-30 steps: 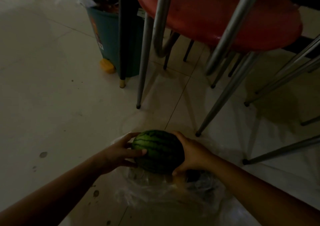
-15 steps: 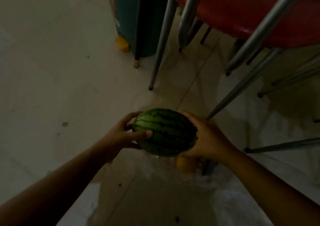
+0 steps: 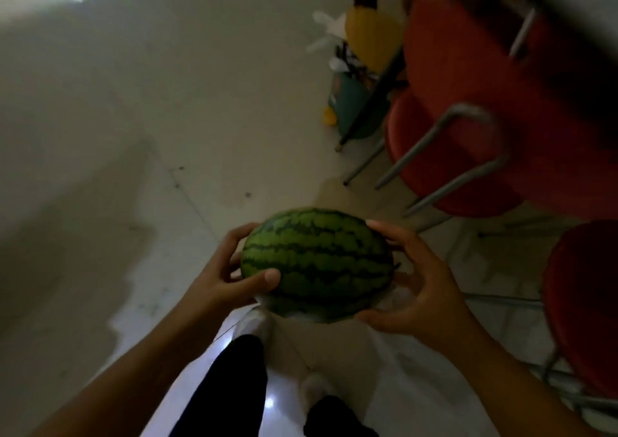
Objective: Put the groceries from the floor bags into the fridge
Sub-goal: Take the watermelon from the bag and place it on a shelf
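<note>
the watermelon [image 3: 317, 264] is held up in the air above the pale floor [image 3: 133, 135], the left hand [image 3: 217, 279] grasping one end and the right hand [image 3: 424, 286] the other, fingers curled round it. red chairs [image 3: 485, 102] stand nearby.

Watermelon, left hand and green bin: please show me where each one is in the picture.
watermelon [image 3: 317, 264], head view, on the striped rind at its middle.
left hand [image 3: 219, 281], head view, on the back of the hand.
green bin [image 3: 351, 109], head view, on its side wall.
</note>
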